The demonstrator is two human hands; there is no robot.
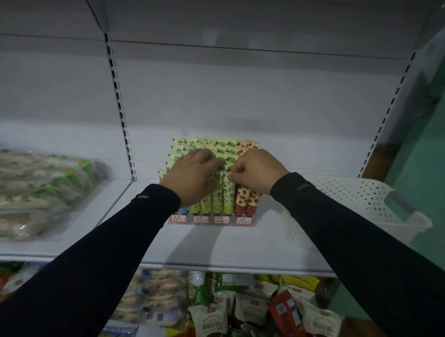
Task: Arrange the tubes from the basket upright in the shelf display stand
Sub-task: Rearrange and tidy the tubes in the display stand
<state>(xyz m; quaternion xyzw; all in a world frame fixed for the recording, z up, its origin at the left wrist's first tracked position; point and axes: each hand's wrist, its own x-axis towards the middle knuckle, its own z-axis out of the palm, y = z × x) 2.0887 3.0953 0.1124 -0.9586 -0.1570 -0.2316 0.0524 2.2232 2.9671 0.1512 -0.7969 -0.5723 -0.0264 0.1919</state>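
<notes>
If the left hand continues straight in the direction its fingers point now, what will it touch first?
The left hand points up and right across the green tubes it already touches. Next in that line is probably the right hand, close by at the same tube tops, though depth is unclear.

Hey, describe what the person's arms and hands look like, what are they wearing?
Both arms are covered by long, close-fitting black sleeves, the left sleeve and the right sleeve, ending at the wrists. Each has a small curved light marking near the cuff. The left hand and right hand are bare: no gloves, and no rings or watch show.
</notes>
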